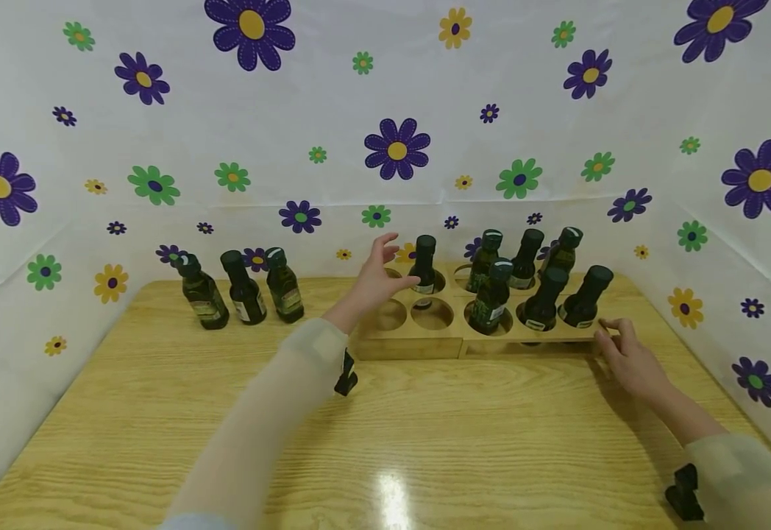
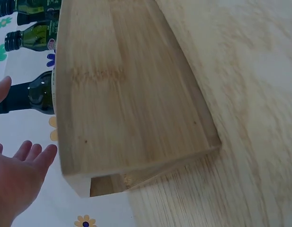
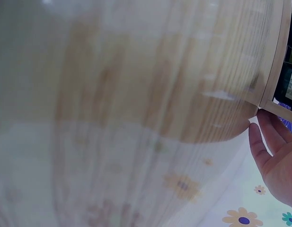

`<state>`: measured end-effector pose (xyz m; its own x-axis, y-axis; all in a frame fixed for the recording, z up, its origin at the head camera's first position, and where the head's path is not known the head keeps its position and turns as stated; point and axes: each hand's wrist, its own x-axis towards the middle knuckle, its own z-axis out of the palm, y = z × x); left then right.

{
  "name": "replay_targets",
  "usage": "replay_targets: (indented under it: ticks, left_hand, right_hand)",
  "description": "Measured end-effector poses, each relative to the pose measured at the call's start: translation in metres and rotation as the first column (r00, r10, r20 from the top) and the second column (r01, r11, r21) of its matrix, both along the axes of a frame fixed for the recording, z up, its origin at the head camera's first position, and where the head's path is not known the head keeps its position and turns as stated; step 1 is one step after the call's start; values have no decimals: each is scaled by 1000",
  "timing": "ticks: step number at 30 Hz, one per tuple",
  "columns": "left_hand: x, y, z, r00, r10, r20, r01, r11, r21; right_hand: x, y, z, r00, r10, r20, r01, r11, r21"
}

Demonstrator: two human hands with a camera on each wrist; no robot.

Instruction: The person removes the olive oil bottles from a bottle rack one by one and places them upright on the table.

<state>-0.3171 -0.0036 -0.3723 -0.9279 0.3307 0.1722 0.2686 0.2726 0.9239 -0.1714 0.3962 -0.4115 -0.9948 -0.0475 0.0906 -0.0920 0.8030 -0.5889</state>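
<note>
My left hand [image 1: 379, 278] is spread at a dark green glass bottle [image 1: 426, 261] standing in a back hole of the wooden rack's left section [image 1: 418, 348]. In the left wrist view the thumb lies by the bottle's neck [image 2: 22, 97], while the other fingers [image 2: 44, 158] stand apart from it. My right hand [image 1: 633, 361] touches the front right corner of the rack's right section [image 1: 491, 348] with its fingertips. The right wrist view shows those fingers [image 3: 273, 135] fairly straight at the wooden corner [image 3: 262, 101]. Several dark bottles [image 1: 489, 298] stand in that section's round holes.
Three similar bottles, among them a dark-capped one [image 1: 246, 294], stand on the wood-grain table [image 1: 359, 442] left of the rack. Behind the table hangs a white flower-printed cloth [image 1: 332, 110], which also covers both sides. Bare front holes [image 1: 432, 316] show in the left section.
</note>
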Motion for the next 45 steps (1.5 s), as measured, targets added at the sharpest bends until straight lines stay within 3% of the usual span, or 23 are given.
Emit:
replay_targets:
  ticks: [7, 14, 21, 30, 38, 45]
  left_hand:
    - [-9, 12, -6, 999, -17, 28, 17, 1000, -7]
    - [-9, 25, -11, 998, -34, 50, 33, 999, 20]
    - [-9, 32, -17, 1000, -4, -10, 3, 997, -80]
    - [-9, 35, -18, 1000, -1, -31, -5, 985, -174]
    - [-6, 32, -18, 999, -2, -43, -6, 983, -184]
    - [-3, 32, -19, 995, 13, -97, -27, 989, -147]
  right_hand:
    - [1, 1, -1, 1000, 2, -1, -2, 1000, -1]
    - [1, 1, -2, 1000, 3, -21, -3, 1000, 6]
    - [0, 0, 0, 1000, 3, -6, -3, 1000, -9]
    - [1, -1, 1, 1000, -9, 19, 9, 1000, 0]
    - [-1, -2, 2, 1000, -7, 14, 7, 1000, 5]
    - [1, -2, 2, 1000, -13, 11, 13, 1000, 2]
